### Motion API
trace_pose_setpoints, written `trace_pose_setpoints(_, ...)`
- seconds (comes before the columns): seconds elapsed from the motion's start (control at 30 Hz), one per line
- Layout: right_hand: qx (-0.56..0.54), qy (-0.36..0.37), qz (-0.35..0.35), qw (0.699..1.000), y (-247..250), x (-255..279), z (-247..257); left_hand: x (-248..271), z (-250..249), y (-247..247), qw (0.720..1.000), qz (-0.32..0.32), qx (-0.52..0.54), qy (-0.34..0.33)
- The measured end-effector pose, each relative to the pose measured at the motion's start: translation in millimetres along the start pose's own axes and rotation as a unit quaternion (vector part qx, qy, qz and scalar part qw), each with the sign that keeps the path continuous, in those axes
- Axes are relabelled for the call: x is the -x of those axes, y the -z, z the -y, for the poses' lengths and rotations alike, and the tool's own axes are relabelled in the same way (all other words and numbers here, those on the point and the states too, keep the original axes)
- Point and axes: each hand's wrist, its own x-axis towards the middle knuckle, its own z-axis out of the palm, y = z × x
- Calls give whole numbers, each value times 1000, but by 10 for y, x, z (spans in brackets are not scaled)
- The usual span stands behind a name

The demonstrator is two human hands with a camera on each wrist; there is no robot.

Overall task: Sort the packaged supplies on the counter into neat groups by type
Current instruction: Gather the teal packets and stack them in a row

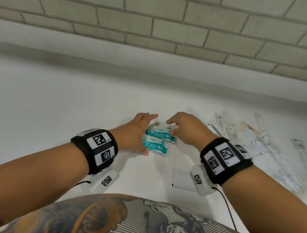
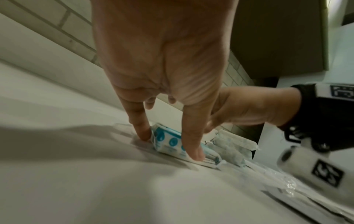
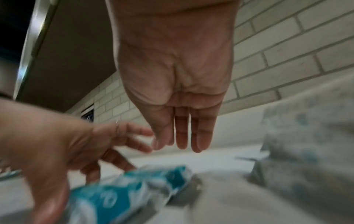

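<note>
Two or three teal-and-white mini wipes packets [image 1: 157, 143] lie overlapped mid-counter. My left hand [image 1: 141, 132] stands at their left side, its straight fingers [image 2: 141, 130] touching the counter and the edge of the packets [image 2: 170, 143]. My right hand [image 1: 178, 128] hovers at their right and far side with fingers [image 3: 184, 141] straight and together, holding nothing. In the right wrist view a blurred teal packet [image 3: 124, 195] lies below that hand, beside the left hand [image 3: 63, 151].
A flat white sachet [image 1: 182, 179] lies near my right wrist. A loose pile of clear-wrapped supplies [image 1: 247, 140] spreads over the right of the white counter [image 1: 53, 103]. Soft white wrapped packs [image 2: 235, 144] lie just right of the wipes. A tiled wall [image 1: 161, 19] stands behind.
</note>
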Motion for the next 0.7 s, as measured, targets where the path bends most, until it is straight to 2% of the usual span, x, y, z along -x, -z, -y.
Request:
trace_pose_setpoints(0.13, -2, -91, -109, 990, 341, 226, -352, -40, -42, -27, 1000, 8, 1, -11)
trace_pose_setpoints(0.17, 14, -125, -101, 987, 378, 279, -444, -55, -65, -41, 1000, 7, 4, -13)
trace_pose_setpoints(0.23, 56, -182, -23, 981, 343, 349, -584, -80, -115, -72, 1000, 7, 5, -14)
trace_pose_setpoints(0.3, 78, -201, 48, 975, 222, 387, -659, -97, -157, -91, 1000, 10, -7, -15)
trace_pose_setpoints(0.37, 73, -201, 34, 976, 156, 385, -702, -109, -170, -81, 1000, 4, -25, -16)
trace_pose_setpoints(0.43, 48, -187, -24, 981, 208, 365, -685, -103, -159, -58, 999, 0, -38, -11)
trace_pose_setpoints(0.53, -53, -111, -81, 989, 328, 330, -505, -65, -119, -36, 999, 7, -37, -2)
trace_pose_setpoints(0.63, -130, -40, -14, 991, 283, 207, -232, -16, -80, -5, 999, -17, -25, 19)
trace_pose_setpoints(0.7, -114, -29, 51, 992, 159, 54, -129, 0, -71, 26, 999, -29, -23, 27)
